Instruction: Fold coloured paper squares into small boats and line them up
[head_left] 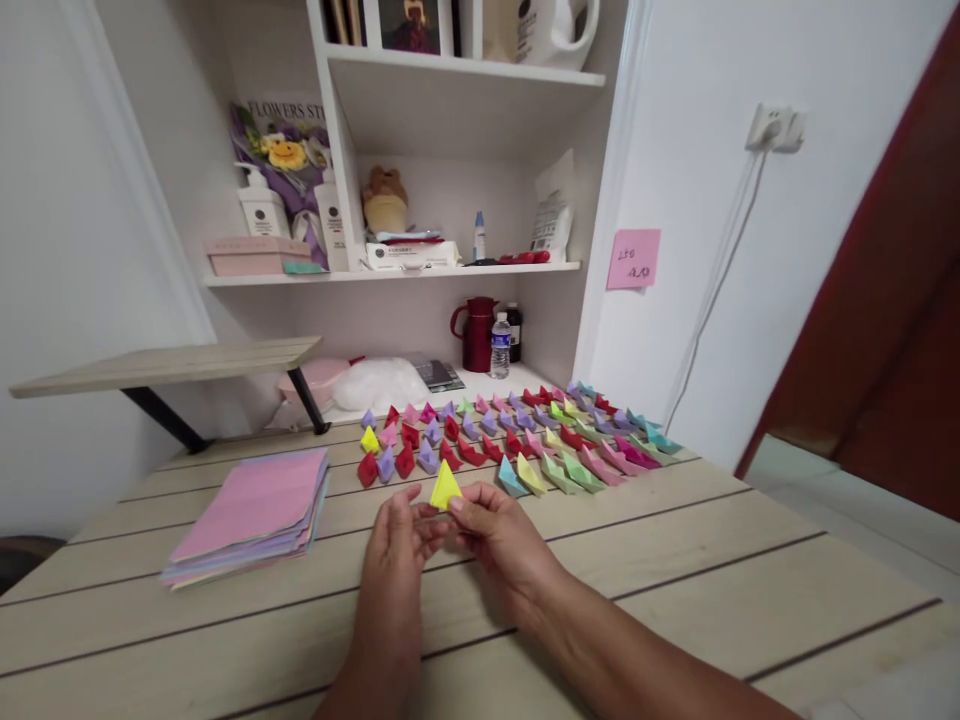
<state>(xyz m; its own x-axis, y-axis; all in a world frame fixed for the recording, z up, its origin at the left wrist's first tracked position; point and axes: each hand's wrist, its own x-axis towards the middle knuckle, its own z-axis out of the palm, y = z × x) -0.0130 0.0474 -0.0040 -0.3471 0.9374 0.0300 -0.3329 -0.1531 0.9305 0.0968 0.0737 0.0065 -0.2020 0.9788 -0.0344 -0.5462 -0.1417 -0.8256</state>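
A bright yellow piece of folded paper (444,484), triangular with its tip up, is held above the table. My right hand (491,535) pinches its lower right corner between thumb and fingers. Beside it on the left, my left hand (401,535) has its fingers loosely bent and apart, the fingertips close to the paper's lower edge; whether they touch it I cannot tell. Just beyond my hands stand several rows of small folded paper boats, among them a blue boat (512,477), a red boat (405,460) and a yellow boat (370,440).
A stack of coloured paper sheets (247,510) lies left on the slatted wooden table (675,600). Behind it stands a small raised shelf (172,362) on black legs. At the back are a dark red jug (478,335), a water bottle (500,347) and a white plastic bag (382,384).
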